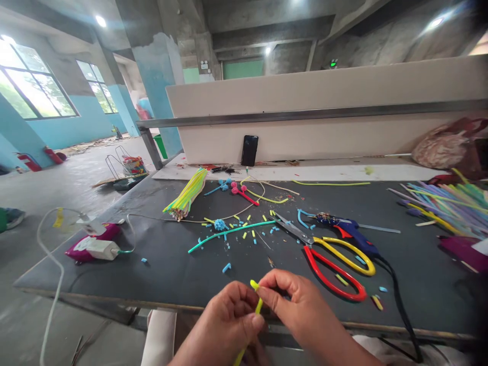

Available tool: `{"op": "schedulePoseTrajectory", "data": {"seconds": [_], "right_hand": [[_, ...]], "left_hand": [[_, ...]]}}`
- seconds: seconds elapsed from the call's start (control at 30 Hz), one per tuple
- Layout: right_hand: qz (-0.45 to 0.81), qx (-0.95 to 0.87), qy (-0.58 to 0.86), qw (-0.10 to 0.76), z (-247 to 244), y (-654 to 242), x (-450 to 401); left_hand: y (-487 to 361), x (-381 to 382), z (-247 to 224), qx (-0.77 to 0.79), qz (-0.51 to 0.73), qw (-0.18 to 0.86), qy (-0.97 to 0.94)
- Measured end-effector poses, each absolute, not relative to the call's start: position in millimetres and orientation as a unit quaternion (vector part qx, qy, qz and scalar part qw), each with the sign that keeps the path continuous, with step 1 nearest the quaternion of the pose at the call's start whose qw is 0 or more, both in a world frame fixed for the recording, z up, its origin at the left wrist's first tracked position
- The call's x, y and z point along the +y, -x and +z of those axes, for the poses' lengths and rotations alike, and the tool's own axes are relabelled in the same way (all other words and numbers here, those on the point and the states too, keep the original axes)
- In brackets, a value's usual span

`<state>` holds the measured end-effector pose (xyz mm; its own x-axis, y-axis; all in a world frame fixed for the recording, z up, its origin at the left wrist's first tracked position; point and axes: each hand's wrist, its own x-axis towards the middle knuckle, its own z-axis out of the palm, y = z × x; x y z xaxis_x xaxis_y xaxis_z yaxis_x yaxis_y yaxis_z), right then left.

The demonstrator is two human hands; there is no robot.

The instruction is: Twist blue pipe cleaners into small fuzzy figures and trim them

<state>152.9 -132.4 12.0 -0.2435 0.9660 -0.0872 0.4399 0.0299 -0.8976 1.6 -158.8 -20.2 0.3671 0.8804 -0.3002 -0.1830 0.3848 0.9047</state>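
A yellow pipe cleaner (258, 306) runs between my two hands at the table's front edge. My left hand (232, 317) is closed around it, and its lower end hangs out below. With thumb and forefinger my right hand (287, 300) pinches it near the top, where the tip looks bent over. Just right of my hands lie scissors (305, 236) with one red and one yellow handle, blades parted. Beyond them rests a blue hot glue gun (353, 234) with a clear glue stick in its back. Cut blue and yellow bits and a teal pipe cleaner (229, 231) lie ahead.
A bundle of yellow-green pipe cleaners (188, 193) lies at the back left, and mixed colours (450, 198) lie at the right. Pink and blue twisted pieces sit between. A phone (249, 150) leans on the back panel. A power strip (97, 246) and cables occupy the left.
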Motion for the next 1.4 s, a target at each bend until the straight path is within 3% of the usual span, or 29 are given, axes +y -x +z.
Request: {"op": "schedulePoseTrajectory", "data": {"seconds": [0.1,0.27,0.33,0.4,0.6,0.87,1.03,1.13,1.33,1.4], "right_hand": [[0.432,-0.673,0.533,0.276,13.5,-155.7,-130.7],[0.285,-0.774,0.507,0.25,8.1,-158.3,-134.3],[0.235,-0.809,0.477,0.249,6.1,-157.8,-135.8],[0.254,-0.807,0.475,0.243,5.1,-156.4,-135.6],[0.541,-0.611,0.52,0.253,2.0,-152.2,-129.9],[0.455,-0.683,0.524,0.228,6.7,-149.3,-135.3],[0.247,-0.837,0.428,0.234,-9.9,-151.2,-140.9],[0.2,-0.883,0.346,0.248,-18.1,-152.6,-141.9],[0.357,-0.814,0.324,0.325,-8.1,-156.5,-140.5],[0.455,-0.737,0.361,0.346,-3.5,-154.1,-141.1]], "left_hand": [[-0.9,-162.3,-17.0,0.501,0.329,0.663,-0.449],[14.5,-162.2,0.5,0.52,0.3,0.343,-0.723],[22.4,-160.6,8.2,0.487,0.261,0.274,-0.787],[27.2,-159.1,13.4,0.46,0.231,0.242,-0.823],[22.2,-159.1,14.1,0.456,0.166,0.124,-0.866],[16.3,-159.4,7.9,0.403,0.165,0.044,-0.899],[25.1,-159.6,14.9,0.393,0.178,0.066,-0.9],[28.8,-154.6,26.4,0.392,0.191,0.16,-0.885],[23.4,-137.6,30.7,0.517,0.284,0.483,-0.647],[17.9,-139.5,21.6,0.525,0.327,0.534,-0.577]]}}
